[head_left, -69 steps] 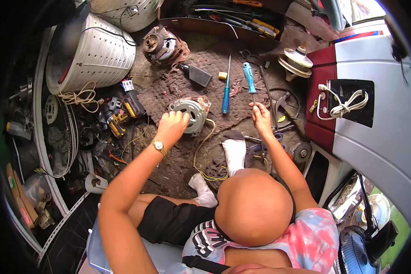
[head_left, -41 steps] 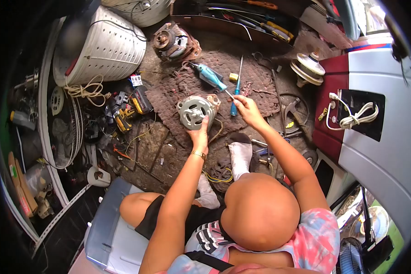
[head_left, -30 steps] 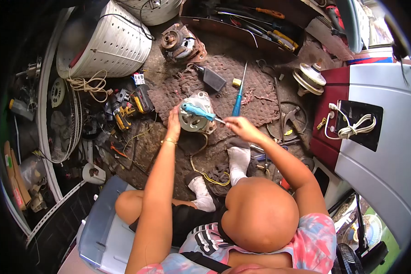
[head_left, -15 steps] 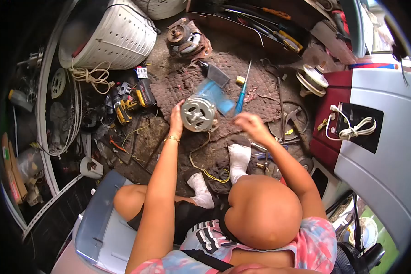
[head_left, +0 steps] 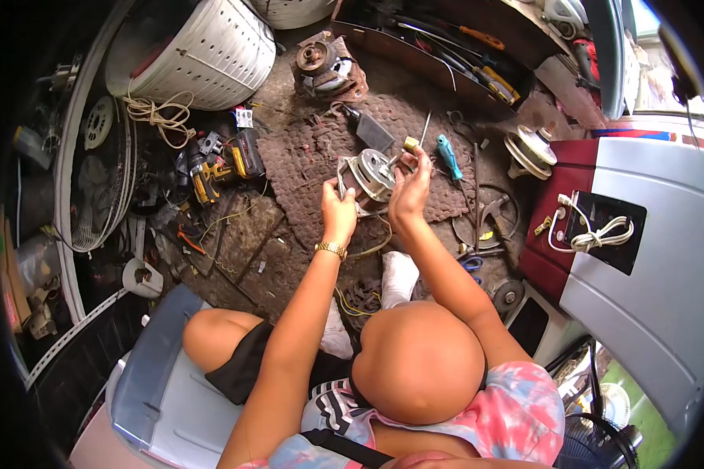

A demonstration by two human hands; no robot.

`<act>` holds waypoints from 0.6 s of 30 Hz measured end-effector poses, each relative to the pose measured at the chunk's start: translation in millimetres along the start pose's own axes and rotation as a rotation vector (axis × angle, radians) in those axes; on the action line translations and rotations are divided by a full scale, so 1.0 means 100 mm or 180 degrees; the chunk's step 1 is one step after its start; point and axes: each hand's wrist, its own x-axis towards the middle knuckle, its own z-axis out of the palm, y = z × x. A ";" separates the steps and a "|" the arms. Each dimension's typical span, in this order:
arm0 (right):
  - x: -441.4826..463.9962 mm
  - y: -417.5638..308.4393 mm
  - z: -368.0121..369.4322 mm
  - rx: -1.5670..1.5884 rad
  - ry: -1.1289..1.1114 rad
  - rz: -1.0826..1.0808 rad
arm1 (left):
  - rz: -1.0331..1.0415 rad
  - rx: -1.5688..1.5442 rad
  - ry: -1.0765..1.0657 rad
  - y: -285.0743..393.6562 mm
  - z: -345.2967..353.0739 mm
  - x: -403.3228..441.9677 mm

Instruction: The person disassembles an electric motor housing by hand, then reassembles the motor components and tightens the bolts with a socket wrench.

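A round silver electric motor (head_left: pixel 373 170) is held tilted above the brown mat. My left hand (head_left: pixel 339 209) is closed on its left edge. My right hand (head_left: pixel 411 191) is at its right side, fingers curled against the end face near the shaft; the fingertips are partly hidden. Beyond that hand a thin metal shaft (head_left: pixel 425 129) lies on the mat, its lower end hidden. A teal-handled screwdriver (head_left: pixel 449 158) lies to the right. Behind the motor are a dark rectangular block (head_left: pixel 374 133) and a small yellow piece (head_left: pixel 411 143).
Left are a yellow-and-black cordless drill (head_left: pixel 205 181) and a white perforated tub (head_left: pixel 211 59). At the back stand a rusty motor assembly (head_left: pixel 321 66) and a toolbox (head_left: pixel 414 51) of screwdrivers. Right are a hammer (head_left: pixel 496 211), a white pulley (head_left: pixel 533 148) and a grey-and-maroon appliance casing (head_left: pixel 555 219).
The motor has turned and tilted, and my right hand has come in from the right to touch it. A teal-handled screwdriver now lies farther right. The blue blur behind the motor is gone.
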 end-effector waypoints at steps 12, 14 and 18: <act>0.45 0.10 0.08 0.1050 -0.0839 0.0854 | 0.0178 0.0084 -0.0297 -0.12 -0.19 -0.10; 0.52 0.08 0.06 0.1057 -0.1477 0.1203 | 0.0084 -0.0079 -0.0430 -0.18 -0.23 -0.07; 0.69 0.10 0.04 0.0756 -0.2634 0.2006 | -0.0362 -0.0735 -0.0771 -0.10 -0.39 0.10</act>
